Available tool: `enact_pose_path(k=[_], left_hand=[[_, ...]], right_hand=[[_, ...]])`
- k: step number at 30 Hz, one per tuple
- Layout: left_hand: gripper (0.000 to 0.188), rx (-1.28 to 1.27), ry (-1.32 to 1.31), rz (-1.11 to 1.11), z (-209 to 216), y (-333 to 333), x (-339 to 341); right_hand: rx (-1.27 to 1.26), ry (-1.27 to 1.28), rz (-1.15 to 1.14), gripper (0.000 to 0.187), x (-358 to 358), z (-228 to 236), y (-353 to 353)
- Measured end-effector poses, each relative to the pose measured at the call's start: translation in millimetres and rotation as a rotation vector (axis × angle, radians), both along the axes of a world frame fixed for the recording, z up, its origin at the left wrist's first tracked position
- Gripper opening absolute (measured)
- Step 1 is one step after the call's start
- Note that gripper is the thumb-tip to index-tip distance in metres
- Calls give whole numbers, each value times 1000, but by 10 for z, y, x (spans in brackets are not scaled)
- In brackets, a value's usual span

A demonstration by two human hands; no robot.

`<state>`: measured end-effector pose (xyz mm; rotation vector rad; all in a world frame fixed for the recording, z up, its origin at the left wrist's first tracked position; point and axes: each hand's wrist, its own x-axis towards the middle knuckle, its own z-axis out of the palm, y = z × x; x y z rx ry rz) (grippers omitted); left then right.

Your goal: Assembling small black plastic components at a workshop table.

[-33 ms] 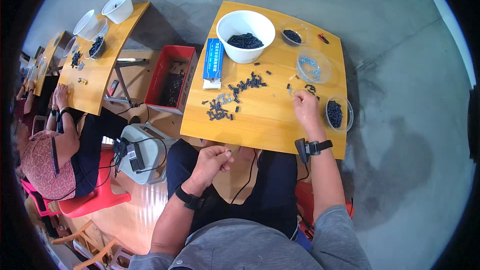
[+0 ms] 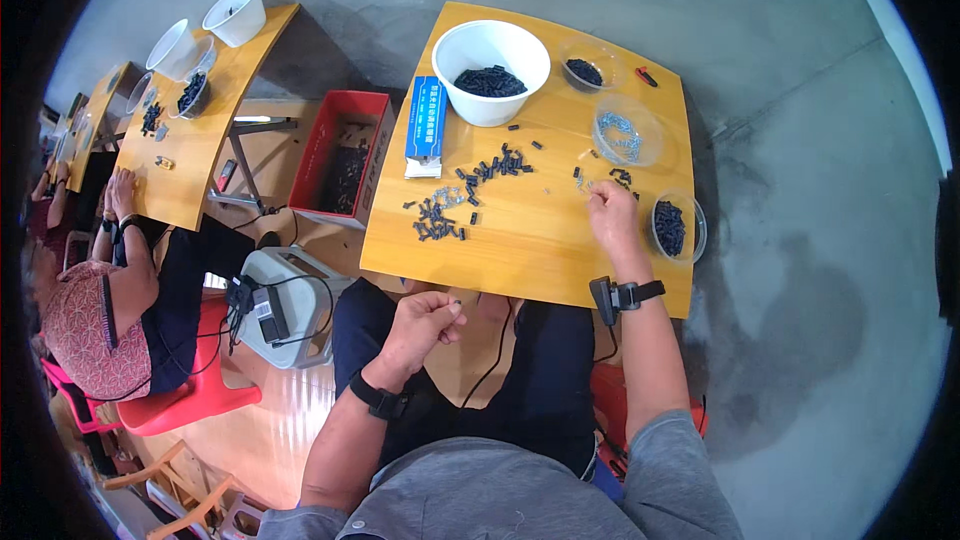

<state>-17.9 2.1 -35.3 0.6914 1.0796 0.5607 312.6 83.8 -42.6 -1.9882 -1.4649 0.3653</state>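
Observation:
My left hand [image 2: 428,328] is held above my lap, in front of the table's near edge. Its thumb and forefinger pinch a small dark piece [image 2: 457,303], too tiny to name. On the table's right side, my right hand [image 2: 612,210] has its fingers pressed together at the tabletop; whatever is between them is hidden. Beside those fingertips lie a few small pale pieces [image 2: 584,183] and several black pieces [image 2: 621,178]. A spread of small black block-shaped parts [image 2: 490,170] covers the table's middle, with black and silvery parts [image 2: 438,215] nearer its left edge.
A white tub [image 2: 490,105] of black parts stands at the back beside a blue box [image 2: 425,125]. Clear bowls [image 2: 655,140] line the right side, near a red-and-black tool [image 2: 647,77]. Left are a red bin [image 2: 330,185], a grey stool [image 2: 275,290] and a seated person [image 2: 95,325].

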Motion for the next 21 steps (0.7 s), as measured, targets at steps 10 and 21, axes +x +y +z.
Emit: enact_pose_path(k=[10, 21], left_hand=[[11, 7, -10, -17, 47, -2, 34], [11, 40, -83, -31, 116, -19, 37]], right_hand=[[9, -121, 193, 8, -276, 112, 9], [-14, -268, 224, 12, -576, -3, 163]])
